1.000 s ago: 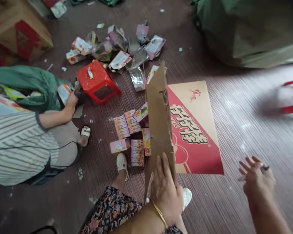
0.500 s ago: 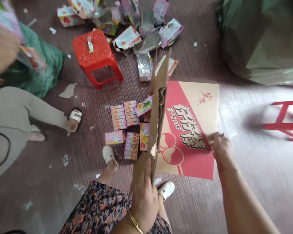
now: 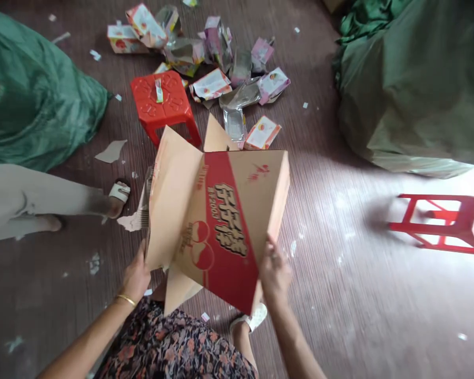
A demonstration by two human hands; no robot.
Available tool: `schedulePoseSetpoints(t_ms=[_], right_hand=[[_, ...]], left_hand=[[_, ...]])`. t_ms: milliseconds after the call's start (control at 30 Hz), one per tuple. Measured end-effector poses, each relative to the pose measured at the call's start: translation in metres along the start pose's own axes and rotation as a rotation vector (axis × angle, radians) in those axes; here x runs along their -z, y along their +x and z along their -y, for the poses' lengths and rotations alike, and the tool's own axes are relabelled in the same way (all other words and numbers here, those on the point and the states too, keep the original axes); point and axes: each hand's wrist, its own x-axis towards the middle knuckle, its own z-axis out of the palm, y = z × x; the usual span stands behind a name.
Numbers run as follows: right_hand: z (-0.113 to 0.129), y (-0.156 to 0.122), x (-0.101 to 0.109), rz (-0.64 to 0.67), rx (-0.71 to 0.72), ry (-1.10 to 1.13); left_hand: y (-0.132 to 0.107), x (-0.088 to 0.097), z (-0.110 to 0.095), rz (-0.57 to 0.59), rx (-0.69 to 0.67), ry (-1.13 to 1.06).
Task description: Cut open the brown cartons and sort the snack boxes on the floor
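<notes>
A brown and red cardboard box [image 3: 221,226] is held up above the floor, its printed side facing me and its flaps spread toward the left. My left hand [image 3: 137,276] is closed on the lower edge of the left flap, which has a torn, ragged strip beyond it. On the opposite side, my right hand [image 3: 275,271] grips the box near its right edge, fingers over the printed face. The small candy packs on the floor are hidden behind the box.
A red stool [image 3: 164,100] stands ahead, beside crumpled packaging [image 3: 209,84]. Another red stool [image 3: 438,221] is at right. Big green sacks lie at left [image 3: 43,95] and right [image 3: 411,89]. Another person's leg [image 3: 63,192] reaches in from the left. Paper scraps litter the floor.
The box has swung left and turned, so its flaps now fan open and it covers the candy packs. Both hands moved left with it. The other person's upper body has left view.
</notes>
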Motion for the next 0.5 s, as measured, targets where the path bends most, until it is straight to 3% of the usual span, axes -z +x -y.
schedulePoseSetpoints(t_ms=[100, 167, 233, 367, 500], right_hand=[[0.044, -0.041, -0.060, 0.126, 0.314, 0.239], [0.066, -0.050, -0.096, 0.202, 0.438, 0.299], [0.081, -0.049, -0.118, 0.244, 0.515, 0.327], [0.088, -0.038, -0.127, 0.292, 0.586, 0.387], [0.059, -0.031, -0.117, 0.304, 0.519, 0.442]], left_hand=[[0.018, 0.001, -0.001, 0.101, -0.024, -0.019], [0.031, 0.002, -0.004, 0.145, 0.012, 0.060], [0.046, 0.006, -0.005, 0.145, 0.052, 0.147], [0.065, 0.009, -0.010, 0.117, 0.077, 0.188], [0.054, -0.011, -0.028, 0.190, 0.130, 0.189]])
